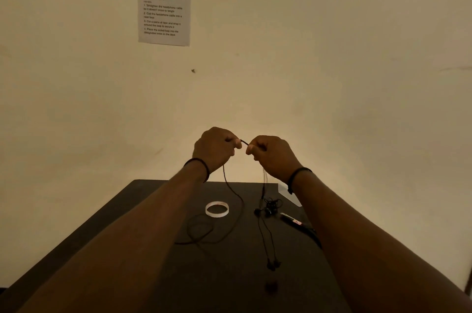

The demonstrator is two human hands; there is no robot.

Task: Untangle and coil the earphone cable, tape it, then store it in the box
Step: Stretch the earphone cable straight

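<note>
The cable [244,142] is pinched by both hands: left [215,148], right [272,154]. If pulled apart, the tangle [271,206] on the worktop [153,197] may be tightened.

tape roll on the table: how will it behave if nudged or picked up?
The tape roll is a thin, nearly spent ring lying flat on the table, so it is probably very light and would slide rather than roll. The thin wall may flex when pinched.
</note>
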